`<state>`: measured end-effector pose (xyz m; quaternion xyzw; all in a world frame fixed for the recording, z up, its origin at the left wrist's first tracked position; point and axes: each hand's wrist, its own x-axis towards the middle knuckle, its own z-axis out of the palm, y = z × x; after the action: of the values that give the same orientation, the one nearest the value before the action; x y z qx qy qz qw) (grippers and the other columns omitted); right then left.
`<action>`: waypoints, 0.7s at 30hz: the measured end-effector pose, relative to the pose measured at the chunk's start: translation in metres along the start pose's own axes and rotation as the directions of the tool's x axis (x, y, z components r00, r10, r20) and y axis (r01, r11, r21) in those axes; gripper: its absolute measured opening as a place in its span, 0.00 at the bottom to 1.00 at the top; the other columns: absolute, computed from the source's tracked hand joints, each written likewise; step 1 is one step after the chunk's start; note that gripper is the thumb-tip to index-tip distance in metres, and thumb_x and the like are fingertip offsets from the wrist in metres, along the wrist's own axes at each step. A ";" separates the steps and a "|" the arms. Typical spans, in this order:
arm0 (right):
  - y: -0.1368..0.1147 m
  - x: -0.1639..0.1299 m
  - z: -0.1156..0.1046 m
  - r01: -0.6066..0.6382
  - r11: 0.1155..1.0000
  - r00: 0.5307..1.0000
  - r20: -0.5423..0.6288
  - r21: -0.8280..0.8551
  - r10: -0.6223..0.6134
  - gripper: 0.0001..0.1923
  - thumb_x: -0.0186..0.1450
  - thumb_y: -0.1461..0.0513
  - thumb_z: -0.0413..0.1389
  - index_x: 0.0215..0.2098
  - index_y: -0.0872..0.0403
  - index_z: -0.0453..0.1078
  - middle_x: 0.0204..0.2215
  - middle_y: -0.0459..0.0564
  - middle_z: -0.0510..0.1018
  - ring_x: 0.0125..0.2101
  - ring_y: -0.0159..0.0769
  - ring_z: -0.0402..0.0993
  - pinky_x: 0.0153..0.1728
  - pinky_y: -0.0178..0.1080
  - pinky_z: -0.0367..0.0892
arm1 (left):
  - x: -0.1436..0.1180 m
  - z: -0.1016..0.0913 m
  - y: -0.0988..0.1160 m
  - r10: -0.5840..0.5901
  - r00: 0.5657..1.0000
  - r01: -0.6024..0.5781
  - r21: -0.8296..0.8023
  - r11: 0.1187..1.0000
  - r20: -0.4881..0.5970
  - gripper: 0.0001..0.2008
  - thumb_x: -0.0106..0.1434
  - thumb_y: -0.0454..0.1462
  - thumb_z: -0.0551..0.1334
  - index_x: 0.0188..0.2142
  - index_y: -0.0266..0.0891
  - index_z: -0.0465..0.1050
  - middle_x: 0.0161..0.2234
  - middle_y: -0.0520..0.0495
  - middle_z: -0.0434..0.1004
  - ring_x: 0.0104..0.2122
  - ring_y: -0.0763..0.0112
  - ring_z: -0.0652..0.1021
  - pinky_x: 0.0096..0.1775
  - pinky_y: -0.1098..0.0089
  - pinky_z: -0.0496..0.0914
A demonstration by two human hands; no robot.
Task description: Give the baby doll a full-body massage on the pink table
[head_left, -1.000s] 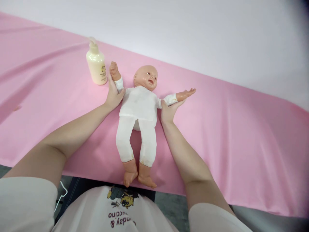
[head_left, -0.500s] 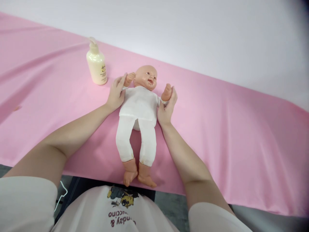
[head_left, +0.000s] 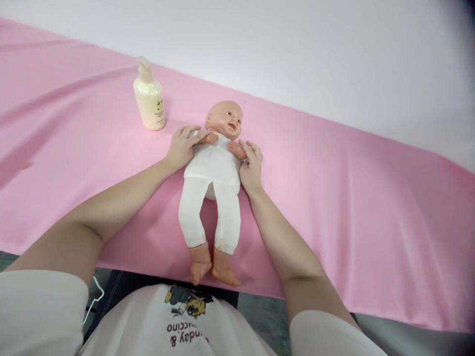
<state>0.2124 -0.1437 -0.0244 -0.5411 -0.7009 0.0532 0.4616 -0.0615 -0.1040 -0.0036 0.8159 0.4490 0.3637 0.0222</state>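
Observation:
A baby doll [head_left: 212, 165] in a white top and white leggings lies on its back, feet towards me. Its two small hands rest on its upper chest. My left hand [head_left: 182, 147] is closed around the doll's arm on the left, thumb lying along the forearm. On the other side, my right hand [head_left: 252, 164] grips the doll's other arm near the wrist, with fingers curled behind it. Parts of both doll arms are hidden by my fingers.
A pink cloth [head_left: 315, 207] covers the table beneath the doll. Left of the doll's head stands a cream pump bottle [head_left: 149, 101]. Behind the cloth rises a white surface [head_left: 278, 49]. The table's front edge runs just below the doll's feet.
The doll's arms have come inward and down, from raised beside its head to bent over its chest. Both my hands have moved inward with them, still holding on.

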 end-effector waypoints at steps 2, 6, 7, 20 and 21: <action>0.000 0.000 0.000 0.009 1.000 1.000 0.002 -0.011 -0.009 0.31 0.63 0.70 0.45 0.60 0.41 0.70 0.59 0.50 0.69 0.62 0.42 0.62 0.66 0.59 0.56 | 0.000 0.002 -0.002 0.004 1.000 -0.004 -0.010 1.000 -0.009 0.23 0.74 0.35 0.48 0.62 0.50 0.71 0.60 0.41 0.70 0.58 0.56 0.68 0.61 0.52 0.60; -0.002 0.001 -0.001 0.006 1.000 1.000 0.016 0.003 -0.006 0.29 0.64 0.69 0.46 0.58 0.41 0.71 0.60 0.50 0.68 0.63 0.44 0.61 0.67 0.60 0.54 | 0.000 0.009 -0.009 0.025 0.998 -0.030 -0.074 0.997 -0.060 0.20 0.75 0.41 0.49 0.58 0.50 0.74 0.59 0.41 0.71 0.59 0.54 0.68 0.60 0.49 0.61; -0.003 0.001 -0.002 0.000 1.000 1.000 0.022 0.013 0.000 0.28 0.64 0.69 0.46 0.57 0.42 0.72 0.60 0.51 0.68 0.63 0.44 0.61 0.67 0.60 0.54 | 0.000 0.010 -0.011 0.036 0.997 -0.043 -0.097 0.994 -0.075 0.20 0.75 0.43 0.49 0.57 0.50 0.75 0.59 0.41 0.72 0.59 0.54 0.68 0.59 0.48 0.61; -0.009 0.002 -0.003 0.024 1.000 0.999 0.046 0.005 -0.024 0.29 0.63 0.71 0.45 0.56 0.43 0.73 0.58 0.51 0.70 0.61 0.45 0.61 0.66 0.60 0.55 | 0.002 0.009 -0.010 0.093 0.995 -0.097 -0.119 0.988 -0.035 0.23 0.75 0.43 0.45 0.56 0.48 0.76 0.58 0.42 0.72 0.59 0.54 0.68 0.60 0.46 0.61; -0.009 0.002 -0.003 0.024 1.000 0.998 0.049 0.004 -0.024 0.29 0.62 0.71 0.45 0.56 0.44 0.73 0.58 0.51 0.71 0.61 0.45 0.61 0.66 0.60 0.56 | 0.002 0.009 -0.010 0.099 0.994 -0.104 -0.120 0.987 -0.042 0.22 0.75 0.42 0.45 0.56 0.49 0.76 0.58 0.42 0.73 0.59 0.53 0.68 0.60 0.46 0.61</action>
<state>0.2077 -0.1471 -0.0165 -0.5302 -0.7185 0.0622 0.4458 -0.0621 -0.0944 -0.0131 0.8282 0.3842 0.4055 0.0455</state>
